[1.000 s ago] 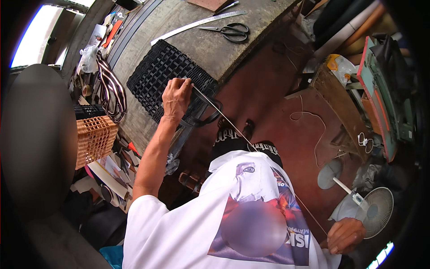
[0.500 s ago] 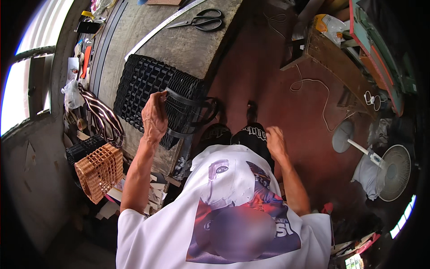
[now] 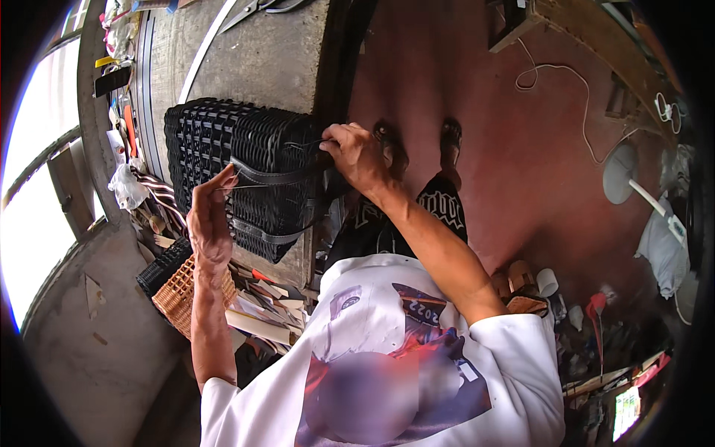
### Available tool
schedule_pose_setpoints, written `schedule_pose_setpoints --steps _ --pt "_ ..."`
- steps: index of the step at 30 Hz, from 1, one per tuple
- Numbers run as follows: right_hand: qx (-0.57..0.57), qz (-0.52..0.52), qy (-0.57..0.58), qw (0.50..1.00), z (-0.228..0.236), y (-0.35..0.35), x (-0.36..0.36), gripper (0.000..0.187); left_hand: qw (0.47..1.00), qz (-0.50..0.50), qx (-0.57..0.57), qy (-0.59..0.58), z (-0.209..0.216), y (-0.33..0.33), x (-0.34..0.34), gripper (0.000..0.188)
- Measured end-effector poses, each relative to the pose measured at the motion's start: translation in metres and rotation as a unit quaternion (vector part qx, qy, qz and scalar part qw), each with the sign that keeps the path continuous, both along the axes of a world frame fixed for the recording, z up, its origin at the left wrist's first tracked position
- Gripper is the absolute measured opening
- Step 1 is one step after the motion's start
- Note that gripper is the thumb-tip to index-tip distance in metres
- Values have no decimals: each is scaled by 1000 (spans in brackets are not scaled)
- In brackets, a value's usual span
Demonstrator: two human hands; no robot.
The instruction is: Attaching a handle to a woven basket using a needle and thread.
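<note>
Black woven basket (image 3: 201,141) is laid on the bench (image 3: 261,71), its strap handle (image 3: 277,177) apparently being stitched on; a cleanly drawn thread (image 3: 257,187) seems called for. Fingers of the left hand (image 3: 211,231) are bent against the handle's end, those of the right hand (image 3: 361,160) pinched together beside the basket; whether the left's are closed, or what is gripped, cannot be told.

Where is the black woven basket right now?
In the head view, the black woven basket sits left of centre on the grey table, below the scissors, with the left hand beside one strap.
</note>
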State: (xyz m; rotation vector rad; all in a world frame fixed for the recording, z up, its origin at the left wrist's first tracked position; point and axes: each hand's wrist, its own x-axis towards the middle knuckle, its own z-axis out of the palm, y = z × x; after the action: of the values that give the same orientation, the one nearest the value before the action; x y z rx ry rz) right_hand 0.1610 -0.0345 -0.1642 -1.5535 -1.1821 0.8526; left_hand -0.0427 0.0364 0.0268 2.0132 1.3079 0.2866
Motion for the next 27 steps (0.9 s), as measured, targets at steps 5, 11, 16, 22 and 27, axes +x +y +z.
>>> schedule_pose_setpoints --steps 5,11,16,22,27 --pt "86 139 71 984 22 -31 43 6 1000 -26 -13 10 3 2 -5 30" --pt "46 178 303 935 34 -48 95 9 991 -18 -133 18 23 7 4 16" --pt "-94 84 334 934 15 -41 91 13 981 -10 -195 -2 29 10 1 13" --pt "-50 -127 -80 987 14 -37 60 21 969 -2 -245 -9 36 13 5 17" --pt "50 -33 136 989 97 -23 28 14 963 -69 -257 -26 37 24 -1 8"
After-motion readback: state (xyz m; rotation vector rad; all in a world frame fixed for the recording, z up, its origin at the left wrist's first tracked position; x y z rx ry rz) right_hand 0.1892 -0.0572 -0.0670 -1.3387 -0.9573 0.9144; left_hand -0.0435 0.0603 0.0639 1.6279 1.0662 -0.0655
